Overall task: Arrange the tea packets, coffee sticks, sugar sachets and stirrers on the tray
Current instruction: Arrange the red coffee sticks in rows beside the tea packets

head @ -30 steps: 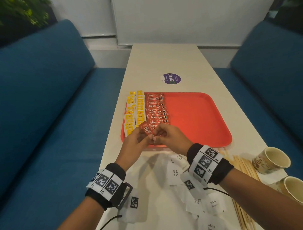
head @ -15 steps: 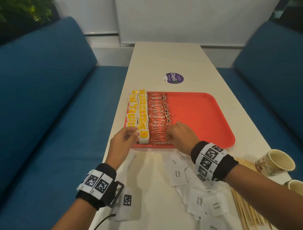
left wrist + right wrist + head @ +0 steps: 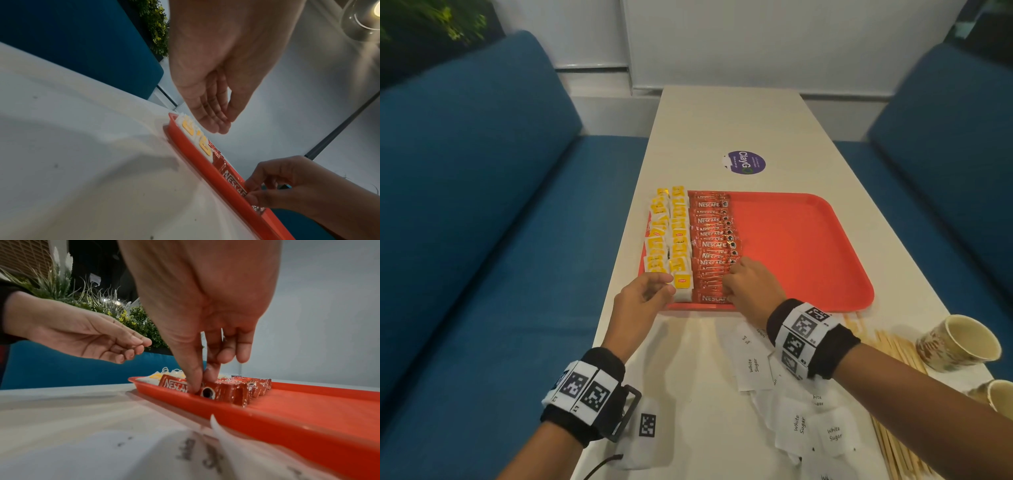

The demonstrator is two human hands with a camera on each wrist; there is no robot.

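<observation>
On the left part of the red tray (image 3: 808,246) lie two rows of yellow tea packets (image 3: 678,240) and a row of red Nescafe coffee sticks (image 3: 710,244). My right hand (image 3: 732,291) pinches the right end of the nearest coffee stick (image 3: 174,384) between thumb and index finger (image 3: 202,386), down at the tray's near rim (image 3: 195,159). With relaxed fingers and nothing in it, my left hand (image 3: 654,291) hovers above the near tea packets (image 3: 189,128). White sugar sachets (image 3: 753,366) are scattered on the table in front of the tray. Wooden stirrers (image 3: 893,445) lie at the right.
Two paper cups (image 3: 959,339) (image 3: 996,397) stand at the table's right edge beside the stirrers. A purple round sticker (image 3: 744,162) is on the table beyond the tray. Blue benches (image 3: 482,240) flank the table. The tray's right half is bare.
A second ago both hands held one coffee stick above the tray's near edge. It now lies at the front of the row; my left hand has let go and drawn left.
</observation>
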